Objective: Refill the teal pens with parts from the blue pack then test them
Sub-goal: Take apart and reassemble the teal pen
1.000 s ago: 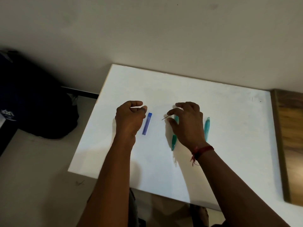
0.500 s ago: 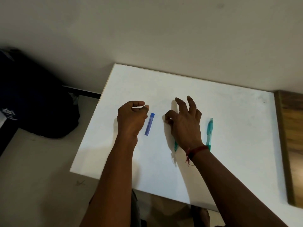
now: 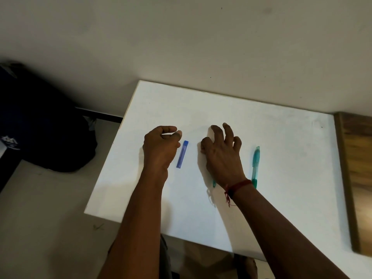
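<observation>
A slim blue pack (image 3: 182,154) lies on the white table (image 3: 285,141), just right of my left hand (image 3: 160,147). That hand rests on the table with its fingers curled and its thumb tip against the index finger; I see nothing in it. My right hand (image 3: 221,154) hovers low with its fingers spread over one teal pen, and only the pen's tip (image 3: 214,183) shows by the wrist. A second teal pen (image 3: 255,166) lies free to the right of that hand, pointing toward me.
A dark bag (image 3: 40,125) sits on the floor left of the table. A wooden surface (image 3: 358,178) adjoins the table's right edge. A pale wall stands behind the table.
My right hand held a thin stick pinched over the pen; its fingers have since spread and the stick is out of sight. The left hand has stayed put.
</observation>
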